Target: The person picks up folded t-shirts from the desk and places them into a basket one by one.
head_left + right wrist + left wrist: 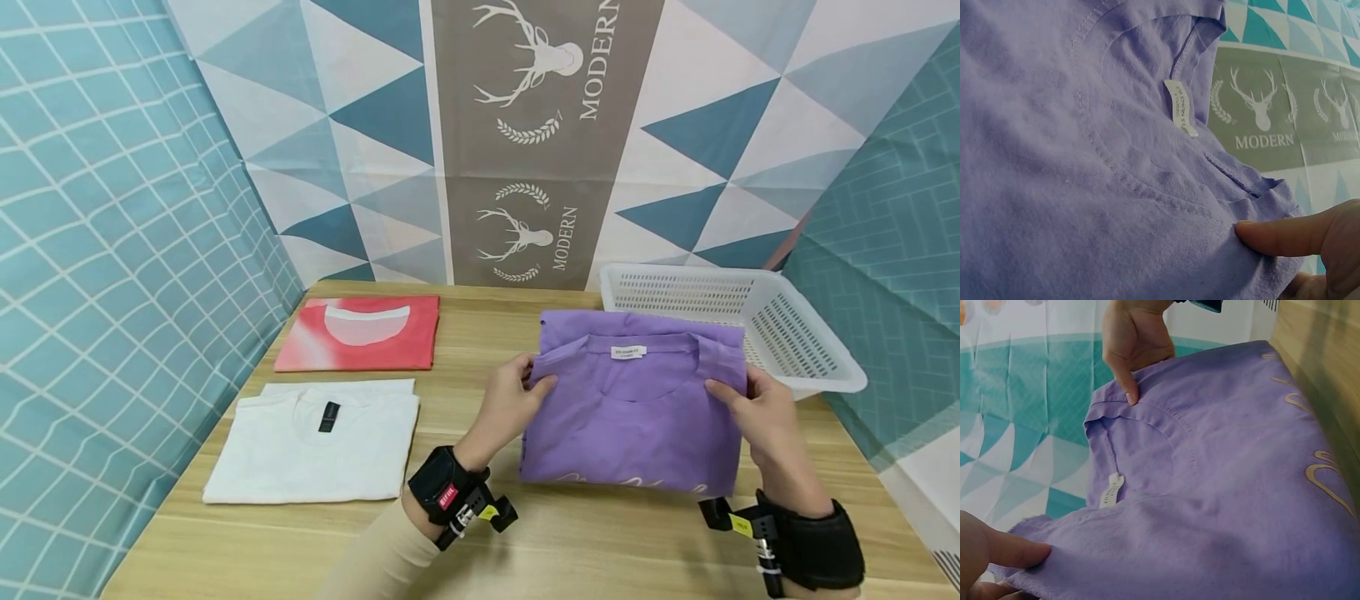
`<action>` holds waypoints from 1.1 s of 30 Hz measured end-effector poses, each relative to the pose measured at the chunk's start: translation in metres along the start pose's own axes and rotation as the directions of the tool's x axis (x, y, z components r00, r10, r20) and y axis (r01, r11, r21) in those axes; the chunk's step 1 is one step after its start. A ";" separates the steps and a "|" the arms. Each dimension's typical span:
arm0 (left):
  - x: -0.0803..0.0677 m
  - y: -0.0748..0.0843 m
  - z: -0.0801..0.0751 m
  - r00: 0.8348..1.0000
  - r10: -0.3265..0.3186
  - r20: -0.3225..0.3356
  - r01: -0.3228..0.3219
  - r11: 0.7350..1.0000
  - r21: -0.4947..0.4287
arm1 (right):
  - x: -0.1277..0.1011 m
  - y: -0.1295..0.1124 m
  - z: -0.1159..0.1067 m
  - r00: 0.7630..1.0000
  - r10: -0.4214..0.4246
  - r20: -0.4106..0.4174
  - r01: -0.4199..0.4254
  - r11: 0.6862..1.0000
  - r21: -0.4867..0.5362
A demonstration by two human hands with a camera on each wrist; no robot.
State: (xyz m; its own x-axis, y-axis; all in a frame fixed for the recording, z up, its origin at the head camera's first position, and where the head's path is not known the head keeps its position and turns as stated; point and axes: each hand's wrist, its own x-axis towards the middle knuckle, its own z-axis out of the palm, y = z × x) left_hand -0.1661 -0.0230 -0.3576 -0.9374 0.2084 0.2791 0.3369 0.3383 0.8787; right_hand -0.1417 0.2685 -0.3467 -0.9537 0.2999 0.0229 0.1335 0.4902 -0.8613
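Holding the folded purple T-shirt by both shoulder edges, collar side away from the person, over the wooden table. Shirt's lower edge looks to rest on the table just left of the white basket; whether the top edge is lifted clear, can't tell from head view.

Left hand: thumb on top, fingers curled under the left shoulder edge, pinching fabric. Left wrist view confirms a thumb pressed on the cloth. Right hand: same grip mirrored on the right shoulder edge; right wrist view shows one finger lying on the hem, the rest under the fabric.

White neck label sits centred between the hands, so grip looks symmetric. Gold print runs along the near edge.

Also on the table, well left: folded white T-shirt near, folded red T-shirt behind it. Both flat, apart from the purple one.

Judgement on doing this step well:
- keep both pinches level so the fold lines don't skew
- keep light outward tension between hands; slack lets the layers slide apart
- grip all layers, not just the top one — the layered edge near the left thumb looks loose
- move both hands together, no twist, or the collar shifts off centre
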 end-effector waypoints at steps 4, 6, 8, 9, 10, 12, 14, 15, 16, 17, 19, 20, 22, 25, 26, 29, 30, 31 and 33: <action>0.004 0.007 0.004 1.000 0.003 0.013 -0.003 1.000 -0.008 | 0.004 0.000 -0.013 1.000 0.005 -0.023 -0.005 1.000 -0.026; 0.007 0.010 0.006 1.000 0.013 0.019 -0.013 1.000 -0.002 | 0.006 0.000 -0.020 1.000 0.015 -0.018 -0.016 0.999 -0.046; 0.009 0.014 0.008 0.999 0.030 0.024 -0.031 0.999 0.012 | 0.009 -0.001 -0.027 1.000 0.022 -0.014 -0.023 0.999 -0.049; 0.011 0.016 0.009 0.999 0.038 0.028 -0.039 0.999 0.019 | 0.010 -0.001 -0.029 0.999 0.029 -0.017 -0.029 0.998 -0.048; 0.012 0.018 0.010 0.998 0.044 0.032 -0.045 0.999 0.023 | 0.010 0.000 -0.033 0.999 0.034 -0.013 -0.034 0.998 -0.045; 0.014 0.021 0.012 0.997 0.056 0.047 -0.057 0.998 0.019 | 0.012 -0.001 -0.038 0.999 0.042 -0.023 -0.043 0.998 -0.043; 0.017 0.025 0.014 0.996 0.066 0.060 -0.067 0.998 0.015 | 0.013 0.000 -0.044 0.998 0.048 -0.031 -0.049 0.998 -0.041; 0.018 0.027 0.015 0.995 0.069 0.067 -0.069 0.998 0.007 | 0.013 -0.001 -0.047 0.998 0.049 -0.038 -0.051 0.998 -0.035; 0.019 0.030 0.016 0.995 0.072 0.072 -0.072 0.997 0.001 | 0.013 -0.001 -0.050 0.998 0.048 -0.048 -0.049 0.998 -0.033; 0.021 0.031 0.017 0.994 0.078 0.076 -0.078 0.997 -0.004 | 0.014 -0.001 -0.052 0.997 0.048 -0.060 -0.050 0.998 -0.033; 0.023 0.035 0.020 0.993 0.087 0.082 -0.087 0.996 -0.004 | 0.015 -0.002 -0.058 0.996 0.043 -0.079 -0.044 0.999 -0.014; 0.025 0.036 0.021 0.992 0.092 0.083 -0.092 0.996 -0.005 | 0.016 -0.003 -0.061 0.995 0.041 -0.088 -0.042 0.999 -0.001; 0.029 0.040 0.023 0.991 0.100 0.088 -0.100 0.995 -0.002 | 0.017 -0.005 -0.065 0.994 0.044 -0.104 -0.041 0.999 0.022; 0.035 0.044 0.026 0.989 0.112 0.096 -0.113 0.994 0.005 | 0.020 -0.007 -0.071 0.989 0.056 -0.134 -0.054 0.998 0.023; 0.037 0.045 0.027 0.989 0.113 0.099 -0.114 0.994 0.003 | 0.021 -0.008 -0.073 0.988 0.066 -0.141 -0.064 0.998 0.016; 0.043 0.050 0.031 0.988 0.117 0.103 -0.118 0.993 0.001 | 0.024 -0.009 -0.077 0.983 0.100 -0.156 -0.103 0.995 -0.006; 0.045 0.051 0.031 0.988 0.115 0.103 -0.116 0.993 0.000 | 0.024 -0.009 -0.079 0.982 0.108 -0.153 -0.111 0.994 -0.009; 0.047 0.053 0.032 0.988 0.114 0.104 -0.114 0.994 -0.006 | 0.025 -0.010 -0.080 0.981 0.119 -0.153 -0.122 0.992 -0.012; 0.050 0.056 0.034 0.988 0.111 0.107 -0.112 0.994 0.000 | 0.027 -0.010 -0.084 0.980 0.123 -0.156 -0.127 0.992 -0.015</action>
State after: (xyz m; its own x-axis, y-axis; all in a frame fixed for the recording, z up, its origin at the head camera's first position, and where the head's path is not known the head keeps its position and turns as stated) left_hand -0.1914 0.0375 -0.3076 -0.8792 0.3414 0.3323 0.4396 0.3124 0.8421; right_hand -0.1464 0.3400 -0.2949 -0.8763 0.4818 -0.0046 0.2576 0.4605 -0.8495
